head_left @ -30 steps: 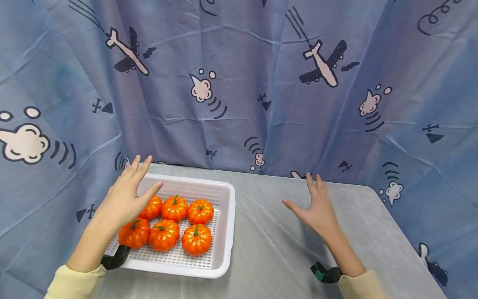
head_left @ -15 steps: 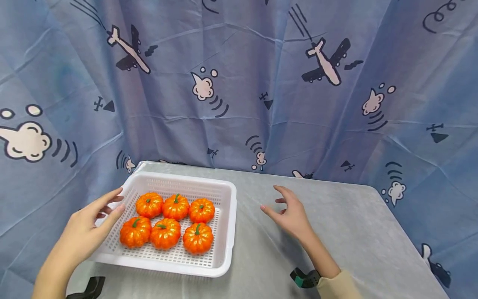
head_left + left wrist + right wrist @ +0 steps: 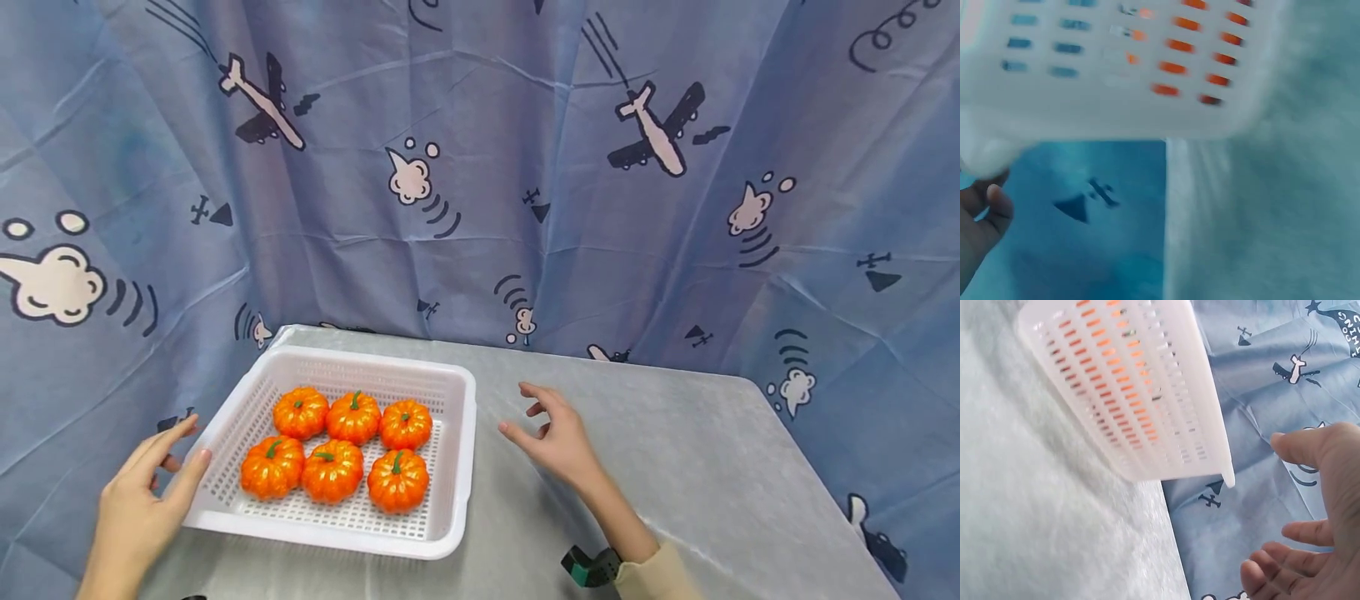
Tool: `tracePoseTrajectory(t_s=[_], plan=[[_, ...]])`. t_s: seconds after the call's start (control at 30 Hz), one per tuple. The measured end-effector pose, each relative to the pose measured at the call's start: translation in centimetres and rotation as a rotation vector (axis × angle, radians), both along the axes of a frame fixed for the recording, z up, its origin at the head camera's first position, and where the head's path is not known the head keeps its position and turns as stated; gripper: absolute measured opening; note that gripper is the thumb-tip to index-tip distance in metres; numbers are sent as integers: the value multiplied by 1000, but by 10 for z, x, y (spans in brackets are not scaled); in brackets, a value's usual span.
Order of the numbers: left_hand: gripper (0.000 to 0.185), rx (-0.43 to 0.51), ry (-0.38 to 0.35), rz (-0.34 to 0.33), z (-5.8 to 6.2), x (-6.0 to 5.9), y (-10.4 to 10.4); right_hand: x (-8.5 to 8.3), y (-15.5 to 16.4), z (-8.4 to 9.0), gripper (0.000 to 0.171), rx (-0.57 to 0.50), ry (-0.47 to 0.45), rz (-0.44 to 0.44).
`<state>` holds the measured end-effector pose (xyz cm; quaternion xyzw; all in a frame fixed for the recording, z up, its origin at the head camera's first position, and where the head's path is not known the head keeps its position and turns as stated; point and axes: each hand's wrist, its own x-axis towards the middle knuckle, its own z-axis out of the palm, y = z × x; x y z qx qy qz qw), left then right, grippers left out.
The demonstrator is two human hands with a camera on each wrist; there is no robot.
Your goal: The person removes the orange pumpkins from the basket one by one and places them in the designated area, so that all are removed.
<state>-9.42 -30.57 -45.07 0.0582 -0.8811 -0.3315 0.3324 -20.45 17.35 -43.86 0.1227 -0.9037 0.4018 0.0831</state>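
Observation:
A white plastic basket (image 3: 442,537) with slotted walls sits on the left of the table. Several small orange pumpkins (image 3: 332,472) with green stems lie in it in two rows. Beside the basket's left rim is my left hand (image 3: 142,504), thumb and fingers spread apart and loosely bent. In the left wrist view its fingertips (image 3: 999,194) come close to the rim; whether they touch I cannot tell. To the basket's right, my right hand (image 3: 558,437) hovers over the table with thumb and fingers apart, holding nothing. The right wrist view shows it clear of the basket wall (image 3: 1110,394).
The table (image 3: 637,483) has a grey cover, and its right corner is rounded. Behind it and at both sides hangs a blue curtain (image 3: 480,208) printed with planes and clouds. A black band (image 3: 592,568) sits on my right wrist.
My left hand has come down from above the basket to its left rim. The right hand has moved left and lower, towards the basket's right side. The basket and pumpkins have stayed put.

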Motion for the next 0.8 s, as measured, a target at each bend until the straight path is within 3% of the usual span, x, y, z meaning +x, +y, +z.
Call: tracePoseTrajectory(t_s=[0.1, 0.2, 0.47, 0.67, 0.8], plan=[[49, 55, 18, 14, -11, 4, -5, 5, -3, 1, 69, -32, -1, 21], [56, 85, 6, -15, -22, 7, -10, 8, -6, 3, 67, -44, 4, 35], [84, 160, -79, -222, -52, 11, -19, 3, -18, 3, 68, -82, -20, 31], [113, 205, -51, -407, -57, 12, -26, 0, -29, 8, 68, -153, -33, 114], [124, 209, -42, -483, -57, 10, -28, -2, -39, 16, 68, -194, -51, 152]])
